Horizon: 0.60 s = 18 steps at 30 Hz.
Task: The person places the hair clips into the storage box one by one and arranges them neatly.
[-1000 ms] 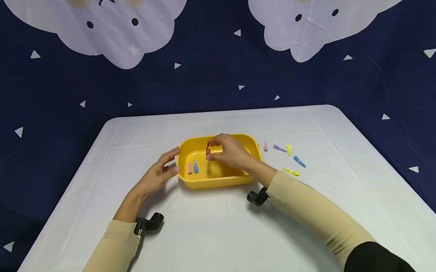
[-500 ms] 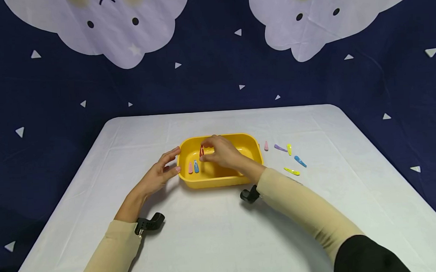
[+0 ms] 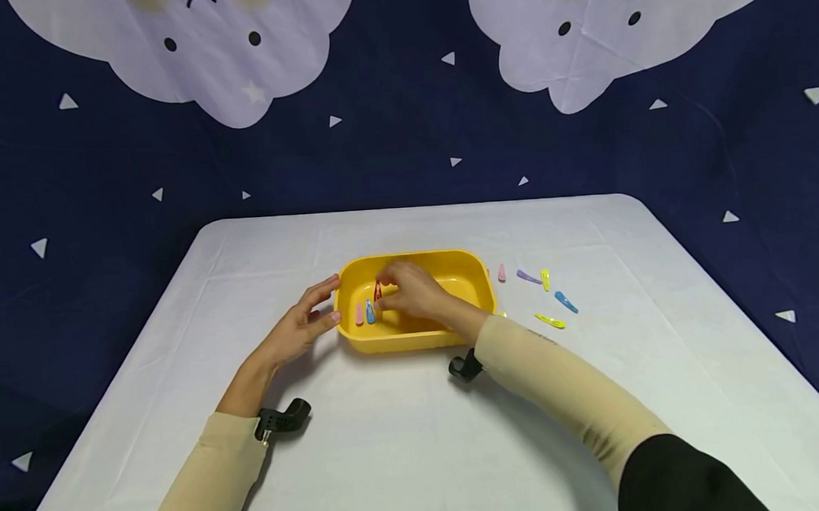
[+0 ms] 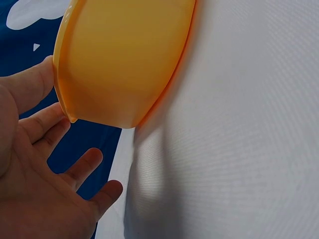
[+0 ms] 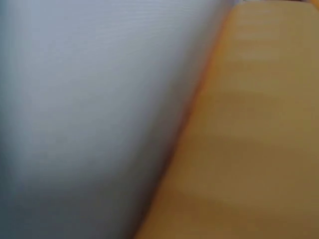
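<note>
Right hand (image 3: 411, 292) pinches a red clip (image 3: 377, 291) inside a yellow tray (image 3: 420, 343).
Thumb and fingers close on the clip, seemingly near its two ends; whether it touches the tray floor, I cannot tell. It is probably light, stiff and a little slippery, hard to damage, and best taken by its ends or long edges. It looks slim, glossy and elongated, partly covered by the fingers. Just beside it in the tray lie a blue clip (image 3: 370, 312) and a pink clip (image 3: 359, 314). The left hand (image 3: 301, 321), fingers apart and extended, touches the tray's left end. Beyond the right end, pink, purple, yellow and blue clips (image 3: 566, 302) lie on the white table (image 3: 363, 440).
</note>
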Each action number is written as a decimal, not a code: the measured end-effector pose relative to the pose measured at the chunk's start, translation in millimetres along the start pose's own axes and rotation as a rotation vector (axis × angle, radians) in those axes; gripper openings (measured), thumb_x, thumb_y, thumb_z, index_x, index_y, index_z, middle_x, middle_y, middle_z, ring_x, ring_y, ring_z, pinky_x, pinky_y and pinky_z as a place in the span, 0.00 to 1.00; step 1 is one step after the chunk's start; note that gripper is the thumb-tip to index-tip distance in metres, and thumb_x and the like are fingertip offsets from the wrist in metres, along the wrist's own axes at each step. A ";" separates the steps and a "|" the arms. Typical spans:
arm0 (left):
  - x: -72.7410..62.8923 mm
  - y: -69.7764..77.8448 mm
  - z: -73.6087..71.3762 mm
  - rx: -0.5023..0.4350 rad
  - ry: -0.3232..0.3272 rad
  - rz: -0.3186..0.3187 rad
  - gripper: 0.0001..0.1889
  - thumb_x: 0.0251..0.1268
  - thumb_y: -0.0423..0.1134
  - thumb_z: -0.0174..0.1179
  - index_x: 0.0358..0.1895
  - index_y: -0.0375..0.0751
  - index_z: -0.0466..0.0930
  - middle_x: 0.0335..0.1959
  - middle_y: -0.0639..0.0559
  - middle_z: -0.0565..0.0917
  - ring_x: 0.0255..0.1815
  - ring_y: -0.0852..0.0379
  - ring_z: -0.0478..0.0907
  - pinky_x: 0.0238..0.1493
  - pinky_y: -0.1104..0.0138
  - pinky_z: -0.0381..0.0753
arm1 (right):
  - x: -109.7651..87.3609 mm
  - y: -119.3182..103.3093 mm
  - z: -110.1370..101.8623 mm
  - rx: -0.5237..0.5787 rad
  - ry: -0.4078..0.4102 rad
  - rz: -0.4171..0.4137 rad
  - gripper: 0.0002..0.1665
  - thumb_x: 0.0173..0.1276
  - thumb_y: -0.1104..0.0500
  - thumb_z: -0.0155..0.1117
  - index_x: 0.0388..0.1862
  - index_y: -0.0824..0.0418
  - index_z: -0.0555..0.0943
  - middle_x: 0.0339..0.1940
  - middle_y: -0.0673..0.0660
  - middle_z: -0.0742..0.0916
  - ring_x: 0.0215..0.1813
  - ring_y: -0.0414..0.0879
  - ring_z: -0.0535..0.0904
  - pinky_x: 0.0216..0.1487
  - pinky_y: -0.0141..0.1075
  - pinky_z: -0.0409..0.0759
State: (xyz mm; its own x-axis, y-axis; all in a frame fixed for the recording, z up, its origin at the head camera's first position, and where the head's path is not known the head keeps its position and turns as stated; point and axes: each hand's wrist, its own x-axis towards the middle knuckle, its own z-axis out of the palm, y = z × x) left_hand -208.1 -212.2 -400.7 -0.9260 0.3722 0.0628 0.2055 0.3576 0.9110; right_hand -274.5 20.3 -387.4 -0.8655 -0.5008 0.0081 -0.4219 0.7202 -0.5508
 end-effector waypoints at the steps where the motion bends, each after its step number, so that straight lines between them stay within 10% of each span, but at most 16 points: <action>1: 0.0 0.2 0.1 0.001 0.002 -0.001 0.31 0.69 0.38 0.54 0.73 0.44 0.56 0.77 0.48 0.50 0.76 0.39 0.48 0.73 0.42 0.50 | -0.1 0.4 1.5 -0.007 -0.010 0.001 0.30 0.57 0.48 0.71 0.56 0.59 0.78 0.52 0.55 0.82 0.55 0.48 0.75 0.61 0.40 0.74; 18: 0.9 -0.6 0.6 0.004 0.008 -0.008 0.31 0.69 0.38 0.55 0.72 0.43 0.57 0.77 0.47 0.50 0.75 0.38 0.48 0.73 0.42 0.50 | -2.8 2.9 10.5 -0.094 -0.071 0.001 0.31 0.55 0.48 0.72 0.55 0.60 0.79 0.50 0.55 0.83 0.56 0.49 0.73 0.63 0.39 0.71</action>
State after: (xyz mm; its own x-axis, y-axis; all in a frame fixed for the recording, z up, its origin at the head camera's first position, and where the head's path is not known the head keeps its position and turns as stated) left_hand -208.8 -211.5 -401.4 -0.9301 0.3624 0.0593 0.1996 0.3634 0.9100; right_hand -270.5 18.8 -397.8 -0.8460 -0.5305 -0.0532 -0.4475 0.7608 -0.4701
